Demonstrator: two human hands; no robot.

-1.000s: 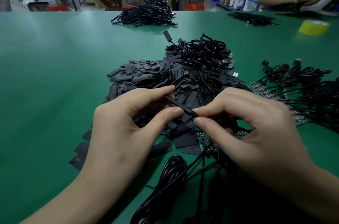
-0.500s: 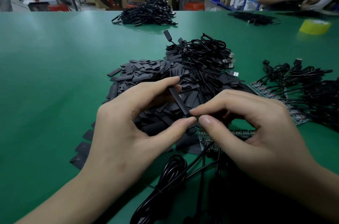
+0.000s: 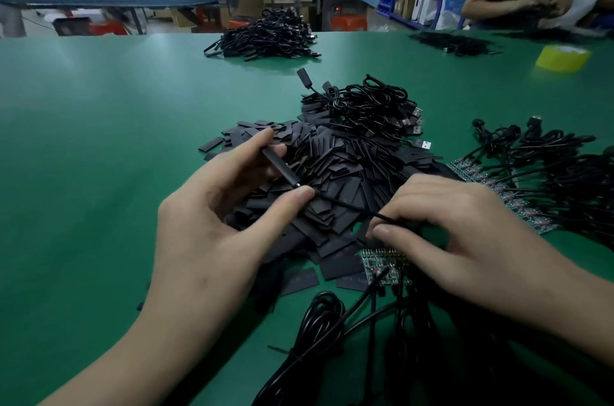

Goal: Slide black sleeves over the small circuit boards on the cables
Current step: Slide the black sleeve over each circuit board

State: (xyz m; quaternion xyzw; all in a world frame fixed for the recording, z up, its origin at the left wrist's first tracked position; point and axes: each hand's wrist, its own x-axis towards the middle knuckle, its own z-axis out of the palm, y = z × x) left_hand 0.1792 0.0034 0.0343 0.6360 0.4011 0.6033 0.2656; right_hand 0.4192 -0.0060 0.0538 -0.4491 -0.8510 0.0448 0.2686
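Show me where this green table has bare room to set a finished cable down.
Widest bare patch: the green table left of the sleeve pile and left hand. Another strip lies between that pile and the far cable pile. Crowded: centre, the right side's board cables, and beneath the right hand.

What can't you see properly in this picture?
Head view:
- Whether a board sits inside the sleeve the left hand pinches: the sleeve itself hides it.
- Where the thin cable ends: the right hand covers it.
- Part of the green circuit boards: under the right hand.
- The coiled cable: runs off the bottom edge.
- Print on the flat sleeves: too small.
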